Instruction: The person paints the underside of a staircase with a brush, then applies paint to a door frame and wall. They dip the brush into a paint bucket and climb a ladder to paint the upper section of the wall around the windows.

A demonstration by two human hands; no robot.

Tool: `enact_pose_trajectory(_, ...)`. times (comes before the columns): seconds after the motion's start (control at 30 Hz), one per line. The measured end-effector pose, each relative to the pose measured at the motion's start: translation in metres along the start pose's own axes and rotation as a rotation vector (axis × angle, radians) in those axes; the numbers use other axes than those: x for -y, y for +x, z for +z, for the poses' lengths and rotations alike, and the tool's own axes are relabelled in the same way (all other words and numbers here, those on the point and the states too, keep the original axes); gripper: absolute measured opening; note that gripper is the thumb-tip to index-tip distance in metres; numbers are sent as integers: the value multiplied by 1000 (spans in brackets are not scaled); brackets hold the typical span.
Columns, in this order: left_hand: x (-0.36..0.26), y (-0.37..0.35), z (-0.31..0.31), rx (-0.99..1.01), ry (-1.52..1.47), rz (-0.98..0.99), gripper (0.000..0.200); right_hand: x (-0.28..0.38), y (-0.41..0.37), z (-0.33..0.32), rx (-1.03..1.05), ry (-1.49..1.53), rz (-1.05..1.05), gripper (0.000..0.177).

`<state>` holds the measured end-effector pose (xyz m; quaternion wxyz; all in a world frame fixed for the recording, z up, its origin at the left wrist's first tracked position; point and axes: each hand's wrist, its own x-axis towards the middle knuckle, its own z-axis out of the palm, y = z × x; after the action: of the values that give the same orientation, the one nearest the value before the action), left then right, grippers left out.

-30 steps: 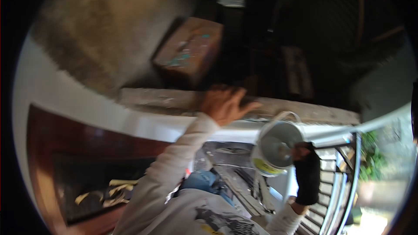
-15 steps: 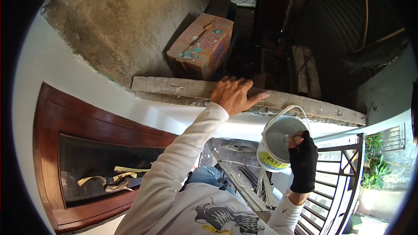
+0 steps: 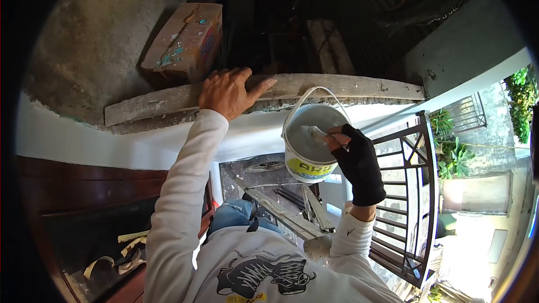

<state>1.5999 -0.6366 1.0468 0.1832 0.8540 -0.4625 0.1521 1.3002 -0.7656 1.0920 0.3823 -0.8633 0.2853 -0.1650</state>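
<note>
My left hand [image 3: 229, 92], bare, rests on a weathered wooden plank [image 3: 337, 87] along the ledge. Its fingers lie over the plank's top, and the thumb is stretched out to the right. A white plastic bucket [image 3: 307, 163] with a yellow-green label hangs or stands just below the plank, its wire handle raised; what supports it is hidden. My right hand [image 3: 356, 163], in a black fingerless glove, is at the bucket's right rim. Thumb and fingers pinch a short pale handle [image 3: 317, 132] inside the bucket; its lower end cannot be made out.
Behind the plank, a worn cardboard box [image 3: 185, 39] stands in a dark space with a loose board [image 3: 330, 47]. A dark metal railing [image 3: 407, 191] is to the right. Below left is a brown wooden frame [image 3: 95, 185] with dark glass and peeled strips on it.
The view has turned, so the plank, box and bucket appear farther left. My left hand stays on the plank, and my right hand keeps its pinch at the bucket.
</note>
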Motion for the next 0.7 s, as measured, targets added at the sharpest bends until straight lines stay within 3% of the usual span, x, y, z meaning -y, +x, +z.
enact_pose_trajectory(0.23,0,-1,2,1,-5,-9,74,6,-4,-3,-145,47,7,17)
enact_pose_trajectory(0.33,-11,9,-21,368,-56,-142,89,-5,-9,6,-321,-12,-199,16)
enact_pose_trajectory(0.37,-7,2,-9,181,-65,-84,81,-5,-8,12,-283,-24,-157,15)
enact_pose_trajectory(0.4,-10,1,-15,215,-91,-133,82,-5,-7,18,-231,-34,-129,15)
enact_pose_trajectory(0.43,-9,2,-14,225,-80,-153,84,-9,-4,26,-234,-174,-257,15)
enact_pose_trajectory(0.47,-9,3,-20,252,-102,-140,84,-12,-5,41,-299,60,-197,17)
enact_pose_trajectory(0.5,-6,5,-24,319,-89,-104,85,-3,-6,40,-292,-10,-168,15)
enact_pose_trajectory(0.57,1,-3,6,103,-44,-29,85,-1,-5,38,-291,-158,-228,16)
enact_pose_trajectory(0.6,1,-4,4,111,-84,-42,84,13,-5,36,-197,-107,-173,18)
enact_pose_trajectory(0.7,-7,-3,-20,261,-120,-105,84,-10,-3,47,-304,-83,-245,19)
